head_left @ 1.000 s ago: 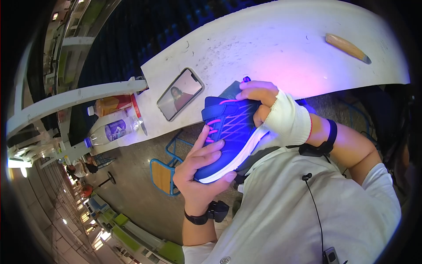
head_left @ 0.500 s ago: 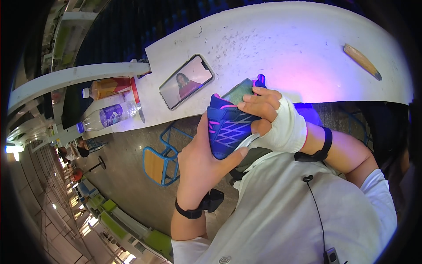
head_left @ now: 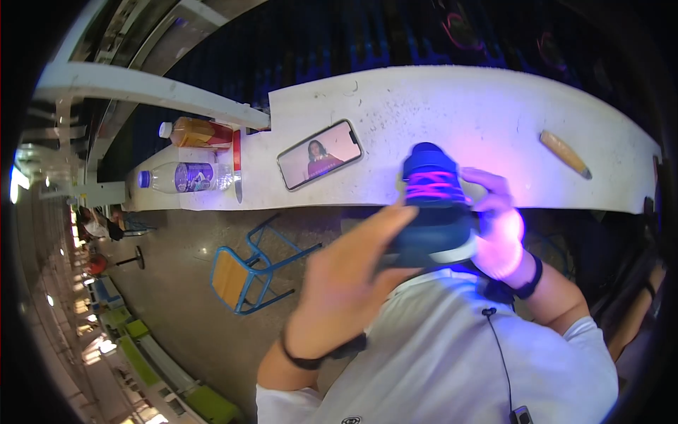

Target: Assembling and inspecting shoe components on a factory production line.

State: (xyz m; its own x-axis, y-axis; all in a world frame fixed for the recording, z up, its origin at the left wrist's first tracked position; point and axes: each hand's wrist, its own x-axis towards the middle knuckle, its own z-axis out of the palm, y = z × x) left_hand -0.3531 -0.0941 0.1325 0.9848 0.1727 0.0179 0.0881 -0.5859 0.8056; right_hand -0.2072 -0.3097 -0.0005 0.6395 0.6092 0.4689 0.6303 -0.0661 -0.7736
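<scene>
A dark blue sneaker (head_left: 434, 205) with bright pink laces is between my hands, over the near edge of the table. Its pale toe edge faces me. My left hand (head_left: 353, 272), smeared by motion, grips the shoe from the left, with a finger or thumb reaching over the toe. On the other side, my right hand (head_left: 498, 230), in a white fingerless glove lit violet, has its fingers bent around the shoe's right side. The shoe's underside is hidden.
A phone (head_left: 319, 155) showing a person lies on the white table (head_left: 381, 106). To its left are a knife (head_left: 238, 166), an amber drink bottle (head_left: 201, 133) and a clear bottle (head_left: 187, 177). A wooden-handled tool (head_left: 565, 153) lies right. A blue-framed stool (head_left: 247, 272) stands below.
The sneaker has been turned, so its pink laces and toe now show instead of its patterned side and opening. My right hand has left the opening for the shoe's right side. The view has shifted.
</scene>
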